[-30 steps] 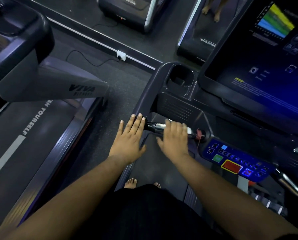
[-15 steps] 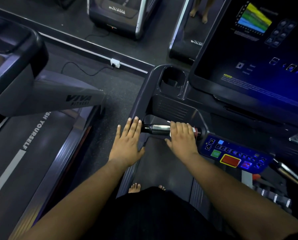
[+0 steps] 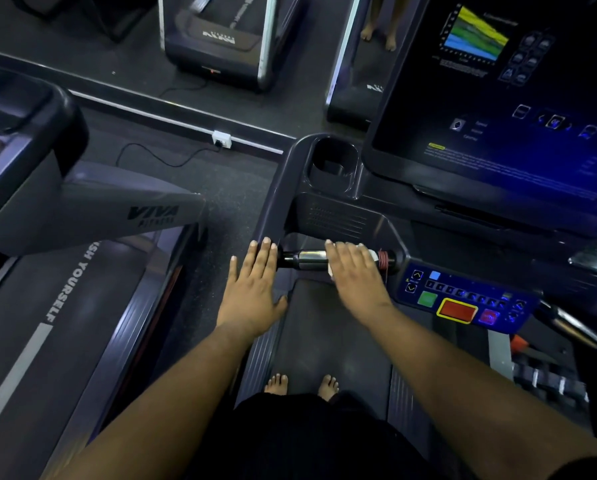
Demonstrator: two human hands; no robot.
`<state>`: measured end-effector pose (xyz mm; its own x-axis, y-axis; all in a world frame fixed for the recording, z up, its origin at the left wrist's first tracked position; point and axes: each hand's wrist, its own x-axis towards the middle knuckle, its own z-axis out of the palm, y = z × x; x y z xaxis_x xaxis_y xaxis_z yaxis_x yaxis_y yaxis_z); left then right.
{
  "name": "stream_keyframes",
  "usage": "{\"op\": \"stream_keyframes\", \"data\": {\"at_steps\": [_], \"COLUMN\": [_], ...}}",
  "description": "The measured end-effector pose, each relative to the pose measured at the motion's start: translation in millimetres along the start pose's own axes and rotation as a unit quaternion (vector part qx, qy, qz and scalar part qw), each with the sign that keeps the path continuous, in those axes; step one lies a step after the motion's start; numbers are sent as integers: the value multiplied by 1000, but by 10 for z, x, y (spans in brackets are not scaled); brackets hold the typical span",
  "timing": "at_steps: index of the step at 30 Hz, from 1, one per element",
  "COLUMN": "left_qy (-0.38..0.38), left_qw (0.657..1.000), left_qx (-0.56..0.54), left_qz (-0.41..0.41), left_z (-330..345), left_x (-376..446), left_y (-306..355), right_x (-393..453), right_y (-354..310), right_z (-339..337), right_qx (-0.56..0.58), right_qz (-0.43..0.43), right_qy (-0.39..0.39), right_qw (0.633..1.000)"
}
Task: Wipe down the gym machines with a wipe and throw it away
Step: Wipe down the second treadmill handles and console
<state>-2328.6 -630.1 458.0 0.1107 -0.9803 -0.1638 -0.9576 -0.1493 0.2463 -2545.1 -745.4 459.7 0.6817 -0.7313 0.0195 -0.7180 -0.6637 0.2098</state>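
I stand barefoot on a dark treadmill's belt (image 3: 328,327). My right hand (image 3: 357,275) lies over the chrome handlebar (image 3: 310,259) with fingers stretched across it, pressing a white wipe (image 3: 331,271) onto the bar. Only small edges of the wipe show under the palm and fingers. My left hand (image 3: 252,292) rests flat, fingers straight, on the treadmill's left side rail (image 3: 276,202), holding nothing.
A blue control panel (image 3: 463,299) with a red button sits right of the bar. Above are a cup holder (image 3: 333,161) and a lit console screen (image 3: 497,116). A neighbouring treadmill (image 3: 65,289) stands at left. A wall socket with cable (image 3: 221,139) is on the floor beyond.
My right hand has slid to the right along the chrome bar with the wipe, toward the red ring at its end. My left hand has stayed on the side rail.
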Motion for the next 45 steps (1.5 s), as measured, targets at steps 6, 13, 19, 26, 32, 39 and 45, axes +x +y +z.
{"op": "stream_keyframes", "data": {"at_steps": [6,13,19,26,32,39,45], "left_qy": [-13,19,-3,-48,-94,-132,-108], "left_qw": [999,995,972,946,925,907,911], "left_qx": [42,22,46,71,112,166,133], "left_qz": [-9,90,231,313,351,365,374], "left_z": [-37,-44,-149,-45,96,273,342], "left_x": [5,212,573,970,1235,1442,1468], "left_y": [23,597,1774,3140,3935,4435,4386], "right_x": [-152,-905,-1638,-2424,-2439,-2917,-2647], "right_y": [264,534,1516,2700,2984,3182,3145], "right_z": [-302,-529,-582,-215,502,863,776], "right_qx": [126,379,459,305,315,289,244], "right_qz": [-33,172,397,452,338,347,410], "right_qy": [-62,16,175,244,99,123,100], "right_qw": [990,909,775,802,881,884,873]}}
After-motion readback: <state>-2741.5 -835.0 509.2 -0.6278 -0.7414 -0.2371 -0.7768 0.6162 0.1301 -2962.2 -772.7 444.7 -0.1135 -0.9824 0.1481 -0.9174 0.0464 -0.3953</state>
